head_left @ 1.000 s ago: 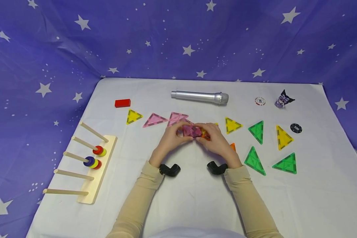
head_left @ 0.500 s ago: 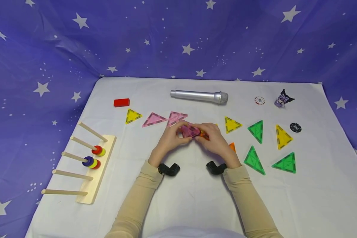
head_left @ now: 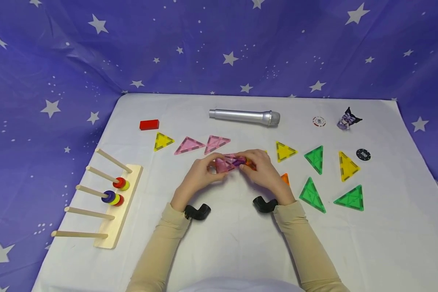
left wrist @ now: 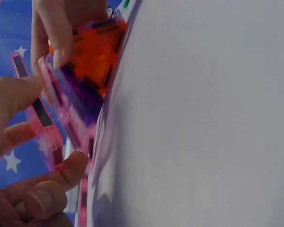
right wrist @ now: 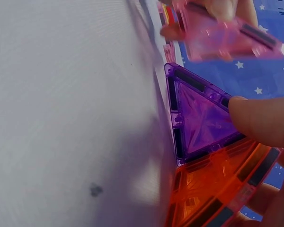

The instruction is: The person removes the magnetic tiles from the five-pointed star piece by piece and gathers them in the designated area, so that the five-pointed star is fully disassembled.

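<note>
Plainly, the left grip (head_left: 197, 175) pinches a pink tile (right wrist: 214, 40), the right grip (head_left: 259, 166) (nearby) a purple tile (right wrist: 202, 119).

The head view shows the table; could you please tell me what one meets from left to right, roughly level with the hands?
Wooden peg stand, leftmost yellow triangular tile, left hand, held pink triangular tile, right hand, middle yellow triangular tile, farthest green triangular tile, rightmost yellow triangular tile, black poker chip.

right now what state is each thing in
Pink tile, in left fingers
Purple tile, in right fingers
Orange tile, against the purple tile
Microphone, on its side
Peg rack, two pegs ringed, three bare
Figurine, upright
Red block, flat
Poker chips, flat
Green tiles, flat
Uncovered yellow tiles, flat
</note>
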Demonstrator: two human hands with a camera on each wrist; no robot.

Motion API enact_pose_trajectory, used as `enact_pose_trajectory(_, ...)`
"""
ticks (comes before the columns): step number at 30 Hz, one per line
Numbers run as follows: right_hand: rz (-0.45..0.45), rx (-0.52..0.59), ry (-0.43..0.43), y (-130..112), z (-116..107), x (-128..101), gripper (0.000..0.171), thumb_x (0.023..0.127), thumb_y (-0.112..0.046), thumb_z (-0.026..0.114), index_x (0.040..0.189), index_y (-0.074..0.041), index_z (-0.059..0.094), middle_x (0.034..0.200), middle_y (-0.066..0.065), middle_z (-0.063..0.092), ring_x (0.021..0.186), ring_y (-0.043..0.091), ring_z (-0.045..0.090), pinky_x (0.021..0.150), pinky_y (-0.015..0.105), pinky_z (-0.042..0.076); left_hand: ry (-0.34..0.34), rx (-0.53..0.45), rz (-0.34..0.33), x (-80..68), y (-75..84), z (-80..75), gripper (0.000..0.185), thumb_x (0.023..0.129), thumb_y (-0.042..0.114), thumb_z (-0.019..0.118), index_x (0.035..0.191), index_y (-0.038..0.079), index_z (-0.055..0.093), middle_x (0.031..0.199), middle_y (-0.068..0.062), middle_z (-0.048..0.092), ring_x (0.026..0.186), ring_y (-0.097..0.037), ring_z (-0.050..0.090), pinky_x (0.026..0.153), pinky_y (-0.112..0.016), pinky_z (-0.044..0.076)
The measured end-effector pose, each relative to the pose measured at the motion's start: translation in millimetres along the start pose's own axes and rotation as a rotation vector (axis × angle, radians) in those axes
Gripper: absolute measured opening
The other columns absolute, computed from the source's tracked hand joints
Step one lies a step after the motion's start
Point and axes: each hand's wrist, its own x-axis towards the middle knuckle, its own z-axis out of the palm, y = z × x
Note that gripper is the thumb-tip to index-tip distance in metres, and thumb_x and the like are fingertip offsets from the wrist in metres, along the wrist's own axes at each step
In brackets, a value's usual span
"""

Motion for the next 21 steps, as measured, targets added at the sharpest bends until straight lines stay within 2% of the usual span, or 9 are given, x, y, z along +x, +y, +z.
enact_pose_trajectory(6, -0.001, 0.005, -0.006, -0.5, -1.6, -0.8, 0.033, 0.087, -0.019, 0.06, 0.12, -0.016, 0.059, 0.12, 0.009, 0.052, 0.12, 0.029, 0.034, 0.099, 0.048, 0.021, -0.008, 0.121, -0.093, -17.9, -3.4, -17.4, 0.039, 0.072, 0.027, 0.076, 0.106, 0.016, 0.06, 0.072, -0.001, 0.057, 0.06, -0.015, 0.048, 0.057, -0.029, 0.04)
enact_pose_trajectory(12, 0.005, 0.027, -0.012, 0.0, -1.8, -1.6, 0.033, 0.087, -0.019, 0.06, 0.12, -0.016, 0.059, 0.119, 0.009, 0.051, 0.119, 0.029, 0.033, 0.098, 0.049, 0.023, -0.04, 0.24, -0.169, -24.0, -8.4, -27.8, 0.042, 0.073, 0.033, 0.073, 0.108, 0.015, 0.06, 0.063, 0.0, 0.049, 0.055, -0.014, 0.041, 0.051, -0.029, 0.034)
enact_pose_trajectory(17, 0.013, 0.03, -0.019, -0.2, -1.7, -1.7, 0.033, 0.087, -0.021, 0.059, 0.12, -0.018, 0.058, 0.12, 0.008, 0.051, 0.119, 0.029, 0.033, 0.097, 0.049, 0.024, -0.075, 0.253, -0.195, -26.3, -13.6, -31.2, 0.041, 0.073, 0.03, 0.074, 0.107, 0.011, 0.061, 0.065, -0.001, 0.047, 0.06, -0.015, 0.041, 0.053, -0.029, 0.033)
enact_pose_trajectory(21, 0.016, 0.032, -0.019, -0.1, -2.2, -1.7, 0.033, 0.087, -0.021, 0.059, 0.12, -0.019, 0.058, 0.12, 0.007, 0.051, 0.119, 0.029, 0.033, 0.097, 0.049, 0.024, -0.074, 0.197, -0.189, -28.4, -18.9, -33.7, 0.039, 0.072, 0.026, 0.076, 0.106, 0.012, 0.061, 0.06, -0.001, 0.043, 0.055, -0.014, 0.037, 0.05, -0.028, 0.03)
